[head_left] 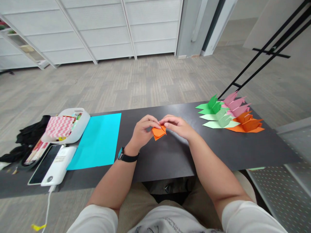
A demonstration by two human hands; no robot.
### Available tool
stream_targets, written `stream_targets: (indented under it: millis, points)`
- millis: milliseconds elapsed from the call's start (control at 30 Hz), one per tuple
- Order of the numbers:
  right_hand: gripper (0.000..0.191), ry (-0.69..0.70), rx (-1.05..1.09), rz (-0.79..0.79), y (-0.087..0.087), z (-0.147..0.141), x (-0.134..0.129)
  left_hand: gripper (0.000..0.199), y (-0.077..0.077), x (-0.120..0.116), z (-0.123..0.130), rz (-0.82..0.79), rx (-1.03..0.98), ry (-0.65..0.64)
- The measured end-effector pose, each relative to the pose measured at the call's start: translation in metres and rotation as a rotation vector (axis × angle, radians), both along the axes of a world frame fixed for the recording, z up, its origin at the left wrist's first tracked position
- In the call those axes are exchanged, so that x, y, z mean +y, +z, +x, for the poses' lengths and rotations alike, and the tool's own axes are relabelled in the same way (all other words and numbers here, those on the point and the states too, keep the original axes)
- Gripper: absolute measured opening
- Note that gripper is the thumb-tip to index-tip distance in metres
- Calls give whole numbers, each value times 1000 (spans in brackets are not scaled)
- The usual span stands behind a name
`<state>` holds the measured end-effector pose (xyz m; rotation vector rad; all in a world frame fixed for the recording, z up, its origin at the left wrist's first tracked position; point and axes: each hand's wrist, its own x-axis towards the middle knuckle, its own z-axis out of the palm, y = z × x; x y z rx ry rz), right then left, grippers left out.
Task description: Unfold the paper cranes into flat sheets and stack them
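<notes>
A small folded piece of orange paper [159, 132] is held just above the dark table, near its middle. My left hand [145, 129] grips its left side between thumb and fingers. From the other side, my right hand [178, 126] pinches the paper's upper right edge. The fingertips of both hands almost meet at the top of the paper and cover part of it. A watch with a black band [128, 156] is on my left wrist.
Folded paper cranes in green [213, 105], pink [234, 105] and orange [247, 123] stand at the table's right. Left lie a blue sheet [97, 142], a white basket [81, 124], a phone [45, 165] and a white power bank [59, 165] with a cable. A black metal frame [262, 51] rises behind.
</notes>
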<state>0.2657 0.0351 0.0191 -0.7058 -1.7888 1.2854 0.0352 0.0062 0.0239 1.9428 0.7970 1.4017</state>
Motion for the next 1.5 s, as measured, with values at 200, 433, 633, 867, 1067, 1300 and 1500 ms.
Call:
stream_targets:
  millis: [200, 433, 633, 867, 1067, 1300, 1500]
  points:
    - [28, 53, 0, 30, -6, 1, 4, 11, -5, 3, 0, 27, 10, 32]
    - [27, 80, 56, -27, -4, 2, 2, 16, -2, 3, 0, 40, 5, 38]
    - [32, 15, 94, -32, -6, 1, 3, 16, -2, 2, 2, 30, -13, 124]
    - [24, -213, -66, 238, -7, -10, -6, 14, -5, -1, 6, 57, 122, 278]
    - [6, -415, -108, 366, -6, -11, -7, 23, -12, 1, 8, 7, 34, 221]
    - [18, -432, 71, 141, -19, -8, 4, 29, -12, 2, 5, -157, -168, 21]
    - [25, -352, 115, 25, -25, -14, 4, 16, -19, 6, 8, -185, -111, 62]
